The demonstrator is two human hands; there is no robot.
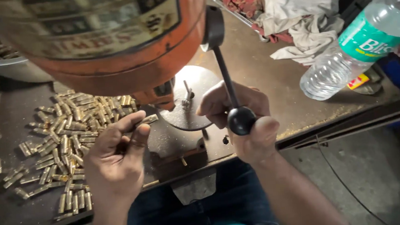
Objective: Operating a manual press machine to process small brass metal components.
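Dark metal counter (274,79), worn and dusty, carries a heap of brass pieces (62,139) at left. Left hand (114,156) pinches one brass piece (148,119) at its fingertips, near the round plate (194,98). Right hand (244,118) is closed around the black lever knob (240,119). Clear bottle (362,40), green band label, lies far right by rags (292,8). Orange drum (106,34) looms overhead, wearing a dark label.

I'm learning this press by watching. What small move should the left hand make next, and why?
Probably carry the small brass piece pinched in the left hand the short way right onto the round plate under the orange machine head. The right hand already grips the black lever knob.
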